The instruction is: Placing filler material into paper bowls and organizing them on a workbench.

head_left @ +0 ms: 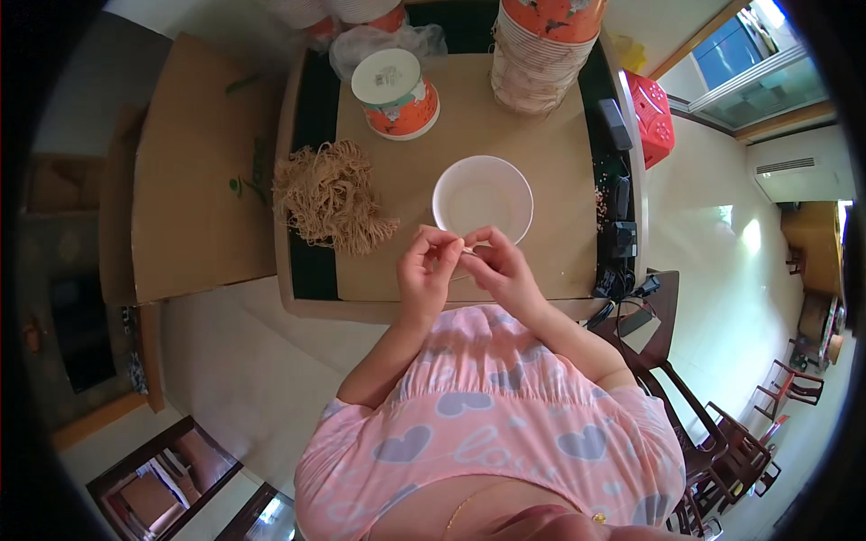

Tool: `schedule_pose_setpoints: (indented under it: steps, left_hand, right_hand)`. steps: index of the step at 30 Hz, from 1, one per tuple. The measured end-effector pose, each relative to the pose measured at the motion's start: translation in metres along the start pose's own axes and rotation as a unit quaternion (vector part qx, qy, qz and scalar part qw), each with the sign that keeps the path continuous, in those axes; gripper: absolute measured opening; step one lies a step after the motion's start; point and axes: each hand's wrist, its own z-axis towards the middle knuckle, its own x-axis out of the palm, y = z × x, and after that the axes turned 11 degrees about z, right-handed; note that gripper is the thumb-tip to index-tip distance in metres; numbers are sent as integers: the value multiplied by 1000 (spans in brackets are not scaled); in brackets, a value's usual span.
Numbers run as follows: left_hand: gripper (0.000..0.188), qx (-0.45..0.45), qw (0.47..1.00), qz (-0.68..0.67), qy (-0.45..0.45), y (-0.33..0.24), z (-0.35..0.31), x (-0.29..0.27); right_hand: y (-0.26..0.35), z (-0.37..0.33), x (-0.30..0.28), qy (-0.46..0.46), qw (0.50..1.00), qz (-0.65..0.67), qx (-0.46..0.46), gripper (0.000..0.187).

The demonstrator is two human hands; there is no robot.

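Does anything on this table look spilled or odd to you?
Yes: tiny red and pale bits lie scattered along the right edge of the flat brown sheet, beside small black boxes, as if spilled. The tan stringy heap at left looks tangled. The round white tub looks undamaged.

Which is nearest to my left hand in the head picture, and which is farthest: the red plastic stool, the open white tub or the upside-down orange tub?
From your left hand:
1. Open white tub: just ahead, a bit right.
2. Upside-down orange tub: farther up the table, slightly left.
3. Red plastic stool: far right, beyond the table's edge.
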Motion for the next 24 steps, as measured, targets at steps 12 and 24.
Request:
schedule_pose_setpoints:
  steps: [12, 24]
  left_hand:
    - [36, -167, 973, 47, 154, 19, 5, -8]
    - [16, -173, 958, 8, 229, 27, 5, 3]
  right_hand:
    - [-16, -9, -38, -49, 976, -205, -58, 4]
    - [-21, -11, -46, -76, 971, -214, -76, 6]
